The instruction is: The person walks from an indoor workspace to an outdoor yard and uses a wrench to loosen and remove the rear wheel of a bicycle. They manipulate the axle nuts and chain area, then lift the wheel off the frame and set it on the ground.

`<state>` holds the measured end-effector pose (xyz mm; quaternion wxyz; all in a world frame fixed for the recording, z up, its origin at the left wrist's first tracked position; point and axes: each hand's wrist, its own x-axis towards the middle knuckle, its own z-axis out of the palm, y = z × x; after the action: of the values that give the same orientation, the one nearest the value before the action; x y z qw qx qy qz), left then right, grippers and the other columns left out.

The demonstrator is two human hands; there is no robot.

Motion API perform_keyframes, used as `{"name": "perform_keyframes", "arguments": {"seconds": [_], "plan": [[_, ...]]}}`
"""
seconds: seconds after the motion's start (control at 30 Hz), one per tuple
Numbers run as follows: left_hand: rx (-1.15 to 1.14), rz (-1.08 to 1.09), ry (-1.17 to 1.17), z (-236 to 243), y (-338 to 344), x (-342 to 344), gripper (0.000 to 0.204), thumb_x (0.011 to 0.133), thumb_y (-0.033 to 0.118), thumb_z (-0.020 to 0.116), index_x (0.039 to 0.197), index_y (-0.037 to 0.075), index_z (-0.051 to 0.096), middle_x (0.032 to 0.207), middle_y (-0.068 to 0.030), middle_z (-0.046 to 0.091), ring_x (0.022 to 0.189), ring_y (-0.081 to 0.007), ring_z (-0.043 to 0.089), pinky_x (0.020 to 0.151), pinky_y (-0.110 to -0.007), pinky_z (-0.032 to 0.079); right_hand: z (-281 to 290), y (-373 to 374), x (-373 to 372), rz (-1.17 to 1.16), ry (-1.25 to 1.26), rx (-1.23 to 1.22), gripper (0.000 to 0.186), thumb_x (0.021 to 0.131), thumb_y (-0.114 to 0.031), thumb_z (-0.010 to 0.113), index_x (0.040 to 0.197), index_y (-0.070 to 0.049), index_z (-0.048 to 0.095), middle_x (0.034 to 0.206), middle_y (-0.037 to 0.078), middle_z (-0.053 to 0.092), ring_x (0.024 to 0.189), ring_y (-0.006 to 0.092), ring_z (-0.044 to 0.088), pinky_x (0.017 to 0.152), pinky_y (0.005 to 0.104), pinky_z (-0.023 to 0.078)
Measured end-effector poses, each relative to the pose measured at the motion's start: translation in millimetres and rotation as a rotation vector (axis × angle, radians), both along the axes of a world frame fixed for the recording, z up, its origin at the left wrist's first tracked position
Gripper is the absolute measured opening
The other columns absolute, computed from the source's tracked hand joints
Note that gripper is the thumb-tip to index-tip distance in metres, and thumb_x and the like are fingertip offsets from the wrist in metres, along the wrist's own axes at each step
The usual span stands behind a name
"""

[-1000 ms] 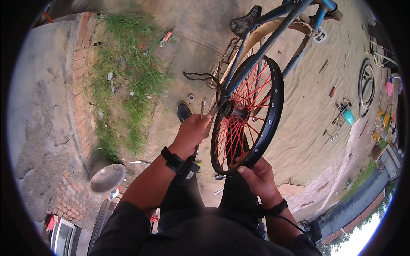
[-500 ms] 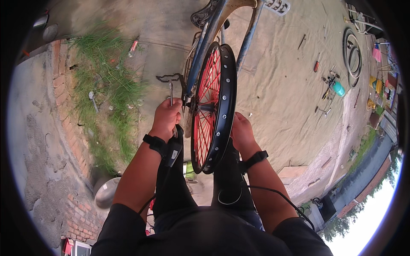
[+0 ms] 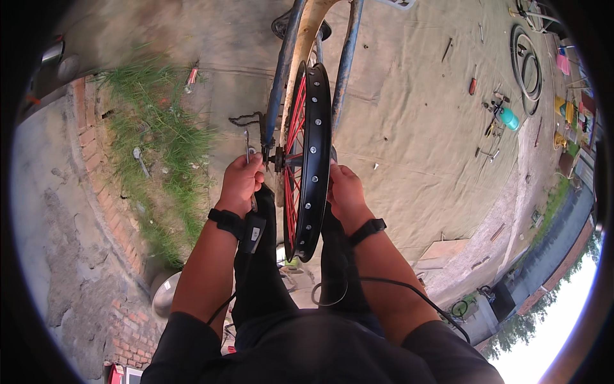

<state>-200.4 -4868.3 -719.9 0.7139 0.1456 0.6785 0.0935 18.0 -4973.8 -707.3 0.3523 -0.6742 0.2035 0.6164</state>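
Note:
A black bicycle wheel [image 3: 308, 211] with red spokes stands almost edge-on between the blue tubes of a worn bicycle frame [image 3: 275, 99]. My left hand [image 3: 242, 184] is closed round a metal wrench [image 3: 247, 142] at the left of the hub [image 3: 279, 160]. A dark chain [image 3: 246, 121] hangs loosely just beyond that hand. My right hand [image 3: 345, 192] is on the wheel's right side, level with the hub, its fingers curled and partly hidden behind the rim; what they hold cannot be made out.
Grass [image 3: 160, 147] grows beside a brick edge at the left, near a metal basin [image 3: 165, 294]. On the sheeted ground at the right lie a screwdriver [image 3: 473, 85], coiled tyres or hoses [image 3: 531, 83] and several tools around a turquoise cylinder [image 3: 508, 118].
The wheel has turned from a tilted view to nearly edge-on. My right hand has moved from the lower rim up toward the hub. My left hand has shifted leftward with the wrench.

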Motion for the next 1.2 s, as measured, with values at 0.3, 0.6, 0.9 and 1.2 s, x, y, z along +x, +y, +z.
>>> {"name": "perform_keyframes", "arguments": {"seconds": [0.3,0.6,0.9,1.2], "plan": [[-0.02,0.009,-0.011,3.6,4.8,4.7,0.027,0.099,0.033,0.069,0.089,0.01,0.057,0.08,0.002,0.056,0.059,-0.0068,0.051,0.048,-0.022,0.038,-17.6,-8.5,-2.4,-0.117,0.042,0.06,0.027,0.099,-0.034,0.069,0.092,-0.009,0.06,0.081,0.0,0.06,0.064,0.0113,0.06,0.051,0.0239,0.038],[-0.028,-0.026,0.048,6.0,7.4,8.5,0.033,0.098,0.037,0.07,0.086,0.01,0.055,0.076,0.0021,0.053,0.055,-0.0071,0.049,0.045,-0.023,0.035,-24.3,-7.6,-2.4,-0.14,0.044,0.058,0.022,0.099,-0.027,0.069,0.091,-0.009,0.06,0.079,0.0,0.06,0.064,0.0118,0.059,0.051,0.0241,0.041],[-0.01,-0.124,0.189,33.3,-54.5,-32.6,0.042,0.104,0.044,0.057,0.099,0.002,0.063,0.074,0.0008,0.053,0.052,-0.0084,0.049,0.044,-0.024,0.036,-9.3,5.9,2.7,-0.12,0.079,-0.012,0.02,0.1,-0.026,0.066,0.092,-0.009,0.06,0.082,0.001,0.062,0.063,0.0123,0.059,0.052,0.025,0.041],[-0.612,-0.453,-0.146,154.2,-167.4,-54.8,0.033,0.107,0.035,0.051,0.105,0.004,0.061,0.074,0.0005,0.054,0.057,-0.0095,0.051,0.05,-0.026,0.038,46.8,-56.9,10.8,0.228,0.153,-0.067,0.031,0.101,-0.04,0.063,0.099,-0.009,0.063,0.087,0.001,0.064,0.07,0.0123,0.065,0.055,0.0261,0.044]]}}
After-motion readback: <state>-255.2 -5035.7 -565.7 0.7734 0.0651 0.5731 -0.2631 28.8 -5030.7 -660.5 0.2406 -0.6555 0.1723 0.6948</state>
